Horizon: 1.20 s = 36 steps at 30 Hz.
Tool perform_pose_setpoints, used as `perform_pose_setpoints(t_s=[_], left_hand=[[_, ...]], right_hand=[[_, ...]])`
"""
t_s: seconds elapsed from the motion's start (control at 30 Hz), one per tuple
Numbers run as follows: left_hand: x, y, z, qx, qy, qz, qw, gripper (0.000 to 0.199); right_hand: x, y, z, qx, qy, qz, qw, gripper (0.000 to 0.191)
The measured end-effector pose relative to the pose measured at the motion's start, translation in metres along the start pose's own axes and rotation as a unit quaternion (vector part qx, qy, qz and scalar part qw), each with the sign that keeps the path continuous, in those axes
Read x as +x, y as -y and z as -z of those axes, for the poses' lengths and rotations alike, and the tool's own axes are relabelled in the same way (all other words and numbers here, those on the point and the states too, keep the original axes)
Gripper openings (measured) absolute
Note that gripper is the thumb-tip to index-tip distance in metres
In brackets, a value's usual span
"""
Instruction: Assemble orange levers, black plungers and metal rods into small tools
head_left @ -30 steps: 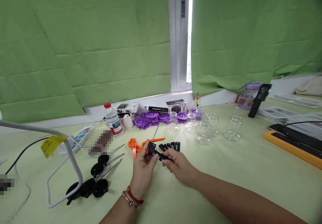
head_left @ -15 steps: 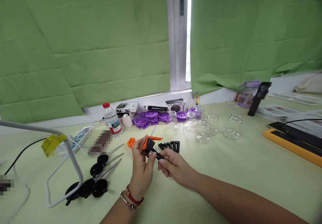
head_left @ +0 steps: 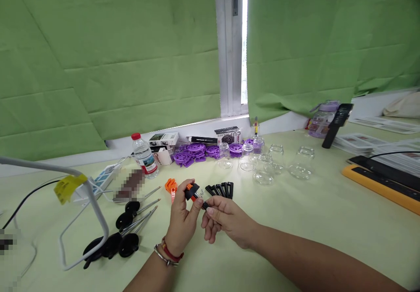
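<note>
My left hand (head_left: 183,219) is closed around a small black and orange plastic piece (head_left: 191,193), held above the table. With thumb and fingers, my right hand (head_left: 229,219) pinches the dark narrow end of the same piece, close to the left thumb. Just behind the hands lies a fanned row of several black handle-like parts (head_left: 221,190). Orange plastic parts (head_left: 171,186) lie beyond the left hand. Further left are several round black pieces with metal rods (head_left: 128,244). My fingers hide part of the held piece.
Clear glass-like vessels (head_left: 263,174), purple wheel-shaped parts (head_left: 196,149) and small boxes (head_left: 164,139) stand along the back. At left are a water bottle (head_left: 144,155), a power strip (head_left: 105,177) and a grey metal frame (head_left: 95,209). A yellow-orange device (head_left: 380,189) lies at right.
The held piece has turned in my hands; its long orange arm no longer sticks out to the right. My right hand's lower fingers have loosened and hang lower.
</note>
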State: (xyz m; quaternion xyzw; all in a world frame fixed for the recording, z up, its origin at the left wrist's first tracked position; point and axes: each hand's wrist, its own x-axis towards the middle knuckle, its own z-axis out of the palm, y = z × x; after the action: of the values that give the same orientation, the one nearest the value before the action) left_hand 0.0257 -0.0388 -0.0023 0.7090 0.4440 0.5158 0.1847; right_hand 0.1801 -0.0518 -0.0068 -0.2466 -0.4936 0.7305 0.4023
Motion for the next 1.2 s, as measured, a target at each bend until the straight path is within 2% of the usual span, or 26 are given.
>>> perform_pose_setpoints(t_s=[0.17,0.37,0.6,0.83,1.07,1.2], left_hand=[[-0.003,0.000,-0.001,0.043,0.002,-0.021,0.999,0.042],[-0.006,0.001,-0.001,0.024,0.049,-0.016,0.998,0.100],[-0.011,-0.005,-0.002,0.050,0.096,-0.006,0.994,0.129],[-0.011,-0.013,-0.009,0.099,0.121,0.040,0.987,0.130],[-0.012,-0.020,-0.012,0.129,0.059,-0.004,0.990,0.108],[-0.011,-0.017,-0.008,0.149,0.033,-0.019,0.988,0.102]], right_hand=[[-0.002,0.006,-0.004,0.020,-0.018,-0.007,1.000,0.036],[0.000,0.004,0.001,0.049,-0.016,0.001,0.999,0.032],[-0.002,0.007,0.007,0.033,-0.016,-0.032,0.999,0.035],[-0.001,0.008,0.006,0.009,-0.008,-0.019,1.000,0.025],[-0.001,0.014,0.001,-0.017,-0.017,-0.043,0.999,0.035],[0.000,0.017,-0.001,-0.061,-0.008,-0.032,0.998,0.040]])
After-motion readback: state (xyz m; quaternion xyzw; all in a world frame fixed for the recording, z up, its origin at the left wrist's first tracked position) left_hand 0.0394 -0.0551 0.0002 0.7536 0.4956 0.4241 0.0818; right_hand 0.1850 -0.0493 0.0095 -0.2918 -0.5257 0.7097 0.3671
